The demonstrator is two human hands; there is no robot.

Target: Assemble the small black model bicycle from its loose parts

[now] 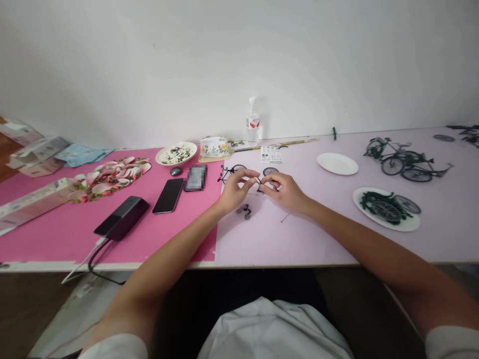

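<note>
My left hand [236, 190] and my right hand [285, 191] meet over the table, fingertips nearly touching. Both are closed in a pinch on a small dark part [258, 181], too small to name more exactly. Behind my left hand lies a dark model bicycle piece [226, 172], partly hidden. A loose wheel [270, 171] lies just beyond my right hand. Below the hands, on the lilac surface, are a small dark piece with round ends [244, 212] and a thin rod [285, 218].
To the right are an empty white plate [337, 164], a plate of green bicycle parts [413, 222] and model bicycles [406, 162]. At the back stand a bottle [253, 128] and a printed sheet [272, 155]. Leftward lie a bowl [160, 158], phone [168, 195] and black device [122, 218].
</note>
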